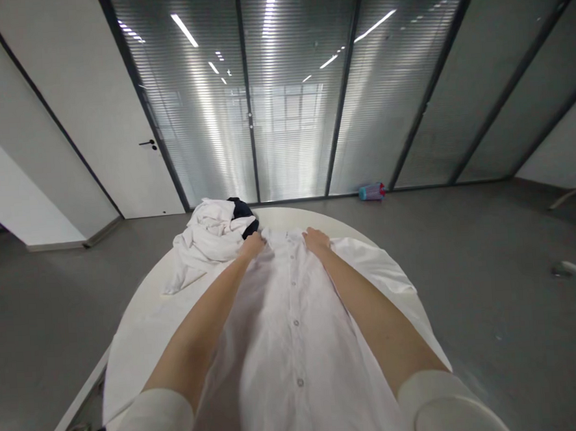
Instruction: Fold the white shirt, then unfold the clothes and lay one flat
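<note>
A white button-up shirt (pixel 296 345) lies spread on a round white table (pixel 138 316), its button front facing up and its collar end at the far side. Both my arms reach out over it. My left hand (pixel 254 243) is closed on the shirt at its far left shoulder. At the far right shoulder, my right hand (pixel 316 239) grips the fabric too. One white sleeve (pixel 376 262) stretches out over the table to the right. My fingertips are partly hidden by the backs of my hands.
A crumpled heap of white cloth (pixel 206 237) with a black piece (pixel 241 212) sits at the table's far left. Beyond, a blue and red basket (pixel 372 192) lies on the floor by the glass partition. A white door (pixel 139 172) stands at the left.
</note>
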The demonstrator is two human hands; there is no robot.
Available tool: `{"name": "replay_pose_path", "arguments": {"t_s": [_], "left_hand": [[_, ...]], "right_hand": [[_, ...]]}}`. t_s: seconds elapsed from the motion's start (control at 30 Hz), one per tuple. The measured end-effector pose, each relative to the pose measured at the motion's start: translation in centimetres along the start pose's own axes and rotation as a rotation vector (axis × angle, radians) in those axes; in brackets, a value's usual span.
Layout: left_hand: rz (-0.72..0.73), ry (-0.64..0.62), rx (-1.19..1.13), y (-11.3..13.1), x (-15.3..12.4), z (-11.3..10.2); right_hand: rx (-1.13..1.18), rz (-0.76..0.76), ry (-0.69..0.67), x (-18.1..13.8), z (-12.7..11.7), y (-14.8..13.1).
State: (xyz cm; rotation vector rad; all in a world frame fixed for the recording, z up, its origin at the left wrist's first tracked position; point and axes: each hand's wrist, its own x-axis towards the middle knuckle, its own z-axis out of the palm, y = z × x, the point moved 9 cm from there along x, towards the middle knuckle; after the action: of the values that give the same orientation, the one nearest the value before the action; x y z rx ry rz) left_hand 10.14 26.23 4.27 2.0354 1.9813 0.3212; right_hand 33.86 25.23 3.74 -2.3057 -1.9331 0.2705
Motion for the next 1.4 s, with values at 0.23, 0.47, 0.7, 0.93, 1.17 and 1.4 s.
{"name": "replay_pose_path", "arguments": {"t_s": [0.23,0.47,0.7,0.93,1.17,1.4], "left_hand": [[0.14,0.14,0.062,3.5,-3.9,-2.3],[0.902,-0.009,-0.011,6.0,-21.9,-6.8],[0.83,-0.324,0.111,1.9,-38.4,-5.8],[0.747,-0.254,0.156,-3.2,-44.8,-1.7],[0.661,-0.055,0.179,-5.4,-47.4,1.3],[0.696,0.242,0.158,-6.9,-50.1,-0.2]], "right_hand": [[0.01,-0.007,0.065,-0.9,-1.0,-0.4],[0.064,-0.209,0.14,-8.0,-7.7,2.6],[-0.017,-0.2,-0.074,-21.5,-6.7,12.7],[-0.007,-0.031,-0.202,-31.0,-3.2,20.0],[0.265,-0.07,-0.36,-37.0,1.1,20.6],[0.409,-0.135,-0.29,-37.0,-1.3,21.6]]}}
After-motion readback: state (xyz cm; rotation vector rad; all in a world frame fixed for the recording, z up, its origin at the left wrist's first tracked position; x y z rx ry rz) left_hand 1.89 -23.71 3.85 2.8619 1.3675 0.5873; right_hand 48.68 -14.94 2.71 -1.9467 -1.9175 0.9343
